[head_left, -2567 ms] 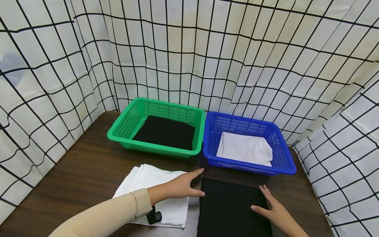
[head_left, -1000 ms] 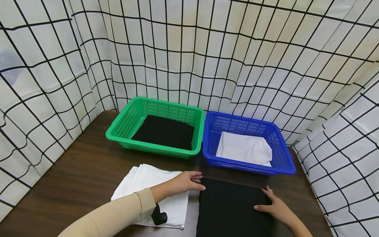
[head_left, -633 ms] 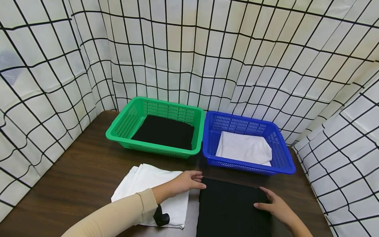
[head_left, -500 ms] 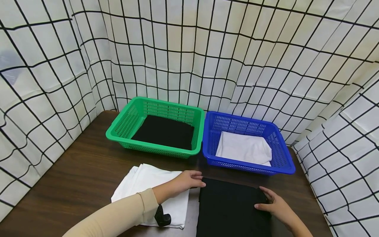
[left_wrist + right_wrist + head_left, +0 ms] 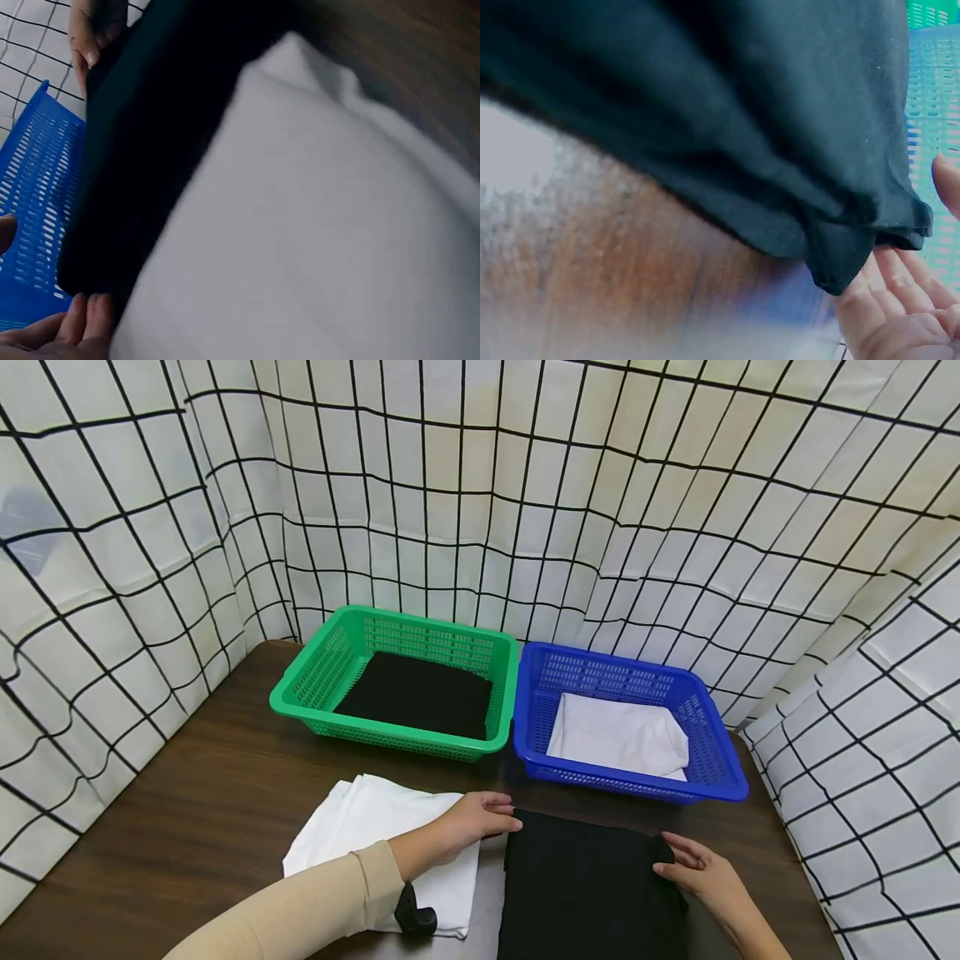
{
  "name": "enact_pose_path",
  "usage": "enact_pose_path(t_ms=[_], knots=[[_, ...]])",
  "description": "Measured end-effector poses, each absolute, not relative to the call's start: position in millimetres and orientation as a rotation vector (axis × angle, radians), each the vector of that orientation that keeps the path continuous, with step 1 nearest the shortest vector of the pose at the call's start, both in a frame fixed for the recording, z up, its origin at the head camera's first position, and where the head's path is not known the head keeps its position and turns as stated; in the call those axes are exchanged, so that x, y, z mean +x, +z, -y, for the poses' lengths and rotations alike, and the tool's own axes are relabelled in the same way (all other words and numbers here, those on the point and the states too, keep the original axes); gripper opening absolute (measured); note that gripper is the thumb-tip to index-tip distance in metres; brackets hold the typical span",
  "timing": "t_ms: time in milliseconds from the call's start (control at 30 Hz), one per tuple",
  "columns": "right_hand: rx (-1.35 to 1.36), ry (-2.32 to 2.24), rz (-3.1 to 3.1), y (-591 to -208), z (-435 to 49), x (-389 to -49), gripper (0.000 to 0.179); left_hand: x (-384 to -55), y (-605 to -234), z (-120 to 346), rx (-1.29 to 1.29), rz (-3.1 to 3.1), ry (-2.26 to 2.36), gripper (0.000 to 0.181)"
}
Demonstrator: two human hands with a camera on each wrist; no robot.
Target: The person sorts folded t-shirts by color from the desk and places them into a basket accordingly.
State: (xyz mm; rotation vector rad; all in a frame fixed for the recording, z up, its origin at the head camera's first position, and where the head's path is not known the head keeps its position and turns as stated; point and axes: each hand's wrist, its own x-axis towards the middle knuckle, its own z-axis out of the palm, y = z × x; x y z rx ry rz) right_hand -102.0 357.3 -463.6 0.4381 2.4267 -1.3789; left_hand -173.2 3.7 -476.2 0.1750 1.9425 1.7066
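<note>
Dark wooden table [image 5: 202, 793], baskets [image 5: 397, 742], cloths [image 5: 592, 885]

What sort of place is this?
Probably a screened-off tabletop workstation: grid-patterned curtains around a dark wood-look table that holds a green basket and a blue basket.

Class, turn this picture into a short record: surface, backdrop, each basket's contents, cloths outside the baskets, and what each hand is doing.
Surface: brown table
Backdrop: white sheet with black grid lines
Green basket: black cloth
Blue basket: white cloth
Outside baskets: second white cloth, left; second black cloth, right
Left hand: fingers touching second black cloth's far left corner
Right hand: fingers touching its far right corner
</note>
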Motion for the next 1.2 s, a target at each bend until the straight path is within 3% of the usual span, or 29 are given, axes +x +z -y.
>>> enact_pose_path(t_ms=[700,933,1200], knots=[[0.466,-1.383,-2.341,-478,-359,-104,0.081,-165,-482,-10,0.081,-1.723,1.836,0.070],[0.443,-1.373,-2.331,-478,-360,-102,0.082,-162,-488,-10,0.123,-1.646,1.799,0.050],[0.395,-1.448,-2.300,-480,-364,-96,0.084,-160,-492,-11,0.140,-1.703,1.741,0.043]])
